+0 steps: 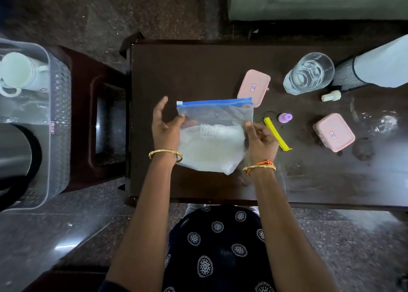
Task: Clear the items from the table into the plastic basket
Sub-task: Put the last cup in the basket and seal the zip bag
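A clear zip bag point(212, 135) with a blue seal strip and white contents hangs just above the dark table point(198, 71). My left hand point(164, 126) pinches its left edge and my right hand point(260, 139) pinches its right edge. The grey plastic basket point(56, 119) stands at the far left on a brown stool; it holds a white mug point(15, 73) and a steel kettle point(15, 157). On the table lie two pink lidded boxes point(254, 86) point(334, 131), a drinking glass point(309, 75), a yellow bag clip point(276, 132), a small purple cap point(285, 117) and a small white piece point(331, 95).
The brown stool point(103, 115) fills the gap between basket and table. A second person's leg in pale trousers point(379, 66) stands at the table's far right corner. A grey-green cushion point(320, 0) lies beyond the table. My patterned clothing shows below the table's near edge.
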A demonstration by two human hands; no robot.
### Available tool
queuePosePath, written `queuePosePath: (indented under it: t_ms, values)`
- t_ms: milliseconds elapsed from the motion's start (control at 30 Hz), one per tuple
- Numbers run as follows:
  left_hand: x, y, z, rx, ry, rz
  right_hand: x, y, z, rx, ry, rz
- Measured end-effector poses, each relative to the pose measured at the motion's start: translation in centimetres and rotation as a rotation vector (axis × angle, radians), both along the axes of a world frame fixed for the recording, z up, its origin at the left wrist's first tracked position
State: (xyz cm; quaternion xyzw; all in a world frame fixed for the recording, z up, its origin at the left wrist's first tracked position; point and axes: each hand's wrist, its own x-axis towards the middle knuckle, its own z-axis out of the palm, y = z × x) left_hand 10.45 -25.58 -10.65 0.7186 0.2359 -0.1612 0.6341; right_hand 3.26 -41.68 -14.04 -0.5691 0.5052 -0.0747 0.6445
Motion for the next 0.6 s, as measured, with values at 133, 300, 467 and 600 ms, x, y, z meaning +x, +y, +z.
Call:
queuePosePath:
  t_ms: [133, 300, 467, 600]
  values:
    - [0.2, 1.4, 0.5, 0.071, -0.031, -0.217, 0.5, 0.4, 1.2, -0.069, -0.046, 0.079]
    - [0.2, 3.7, 0.2, 0.410, 0.113, -0.745, 0.5, 0.5, 2.7, -0.193, 0.009, 0.602]
    - [1.8, 5.5, -0.2, 0.560, 0.052, -0.890, 0.5, 1.3, 3.2, -0.406, 0.229, 0.904]
    - [2.8, 7.6, -0.9, 0.329, 0.080, -0.761, 0.9, 2.1, 3.3, -0.334, 0.260, 0.778]
